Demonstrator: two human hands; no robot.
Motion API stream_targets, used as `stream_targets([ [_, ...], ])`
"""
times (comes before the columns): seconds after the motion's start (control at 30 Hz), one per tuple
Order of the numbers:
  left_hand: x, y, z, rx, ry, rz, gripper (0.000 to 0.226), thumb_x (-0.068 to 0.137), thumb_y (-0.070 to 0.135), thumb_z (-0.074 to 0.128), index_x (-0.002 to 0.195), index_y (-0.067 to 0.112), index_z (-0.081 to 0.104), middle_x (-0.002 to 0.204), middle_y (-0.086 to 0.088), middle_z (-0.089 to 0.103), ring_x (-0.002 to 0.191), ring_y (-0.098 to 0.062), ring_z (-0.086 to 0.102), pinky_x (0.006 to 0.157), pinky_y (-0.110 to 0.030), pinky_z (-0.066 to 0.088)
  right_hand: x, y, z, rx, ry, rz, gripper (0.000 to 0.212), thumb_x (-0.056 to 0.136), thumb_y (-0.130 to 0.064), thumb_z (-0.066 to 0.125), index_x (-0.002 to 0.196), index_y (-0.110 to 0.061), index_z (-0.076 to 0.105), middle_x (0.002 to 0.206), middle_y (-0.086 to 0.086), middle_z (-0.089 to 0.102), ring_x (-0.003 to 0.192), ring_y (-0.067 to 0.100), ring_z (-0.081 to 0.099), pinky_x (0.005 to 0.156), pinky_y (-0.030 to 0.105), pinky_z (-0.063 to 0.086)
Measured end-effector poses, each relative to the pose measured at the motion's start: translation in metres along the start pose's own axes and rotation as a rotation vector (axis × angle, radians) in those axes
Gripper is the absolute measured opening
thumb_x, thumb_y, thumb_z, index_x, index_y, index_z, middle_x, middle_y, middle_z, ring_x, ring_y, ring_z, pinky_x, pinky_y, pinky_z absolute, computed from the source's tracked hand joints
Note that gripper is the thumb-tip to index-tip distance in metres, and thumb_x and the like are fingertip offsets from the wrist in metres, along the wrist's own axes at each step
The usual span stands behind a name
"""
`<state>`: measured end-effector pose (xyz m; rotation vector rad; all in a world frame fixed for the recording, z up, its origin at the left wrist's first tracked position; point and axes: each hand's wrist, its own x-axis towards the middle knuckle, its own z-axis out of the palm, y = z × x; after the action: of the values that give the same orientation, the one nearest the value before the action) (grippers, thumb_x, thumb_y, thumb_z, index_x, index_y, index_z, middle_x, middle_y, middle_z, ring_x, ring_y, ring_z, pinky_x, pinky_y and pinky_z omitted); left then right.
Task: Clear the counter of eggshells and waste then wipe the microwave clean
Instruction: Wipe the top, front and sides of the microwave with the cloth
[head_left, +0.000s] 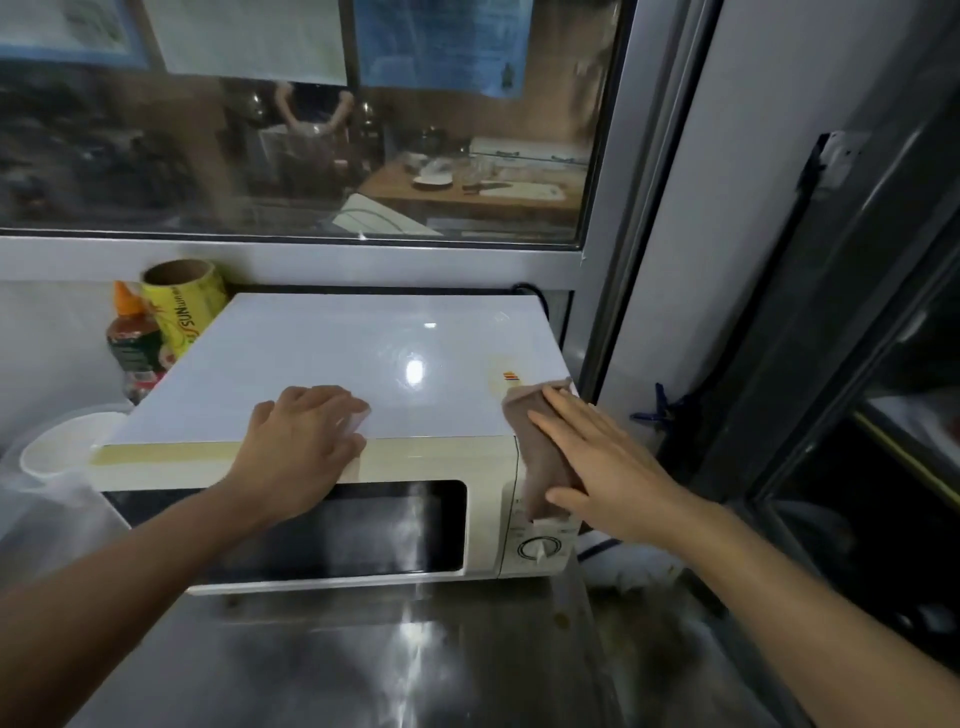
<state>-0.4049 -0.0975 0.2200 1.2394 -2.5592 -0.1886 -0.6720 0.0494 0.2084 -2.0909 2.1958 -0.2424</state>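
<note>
A person's right hand (608, 467), fingers flat, presses a brown cloth (540, 457) against the front right corner of a white microwave (322, 364) on a steel counter (395, 654); the left hand (304, 441) rests loosely curled on its top front edge

Microwave (322, 364) top: glossy, smooth white panel, lamp glare at centre. Front casing cream, plastic-looking; door window dark, shiny. Cloth (540, 457) at 3 o'clock: brown, matt, soft fabric. Worktop (395, 660) at 6 o'clock: brushed metal, streaky reflections. Roll (182, 306) at 10 o'clock: cardboard core, glossy yellow wrap.
</note>
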Motion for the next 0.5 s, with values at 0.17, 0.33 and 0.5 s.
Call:
stream_targets([
  [0.17,-0.003,-0.025,-0.004,0.038,-0.028,0.029,0.033,0.094,0.031,0.045,0.124,0.023,0.056,0.135,0.004,0.051,0.124,-0.026,0.041,0.100,-0.048,0.031,-0.002,0.005,0.010,-0.019,0.082,0.055,0.084,0.089,-0.031,0.058,0.149,-0.031,-0.001,0.156,-0.013,-0.013,0.141,0.004,-0.006,0.109,0.026,-0.001],
  [0.33,-0.006,-0.032,0.000,0.037,-0.022,0.045,0.039,0.094,0.037,0.037,0.128,0.027,0.054,0.141,0.005,0.045,0.128,-0.025,0.038,0.101,-0.047,0.030,-0.008,0.018,0.004,0.013,0.019,0.106,0.090,0.088,-0.033,0.059,0.147,-0.033,-0.010,0.150,-0.020,-0.023,0.140,0.002,-0.005,0.114,0.029,0.005],
  [0.5,-0.007,-0.032,0.003,-0.002,-0.020,0.030,0.056,0.083,0.043,0.027,0.129,0.026,0.054,0.142,0.006,0.044,0.125,-0.025,0.039,0.100,-0.044,0.030,0.000,0.006,0.010,-0.255,0.050,0.030,0.090,0.087,-0.044,0.056,0.141,-0.030,-0.015,0.157,-0.001,-0.008,0.145,0.015,-0.001,0.116,0.031,0.005],
])
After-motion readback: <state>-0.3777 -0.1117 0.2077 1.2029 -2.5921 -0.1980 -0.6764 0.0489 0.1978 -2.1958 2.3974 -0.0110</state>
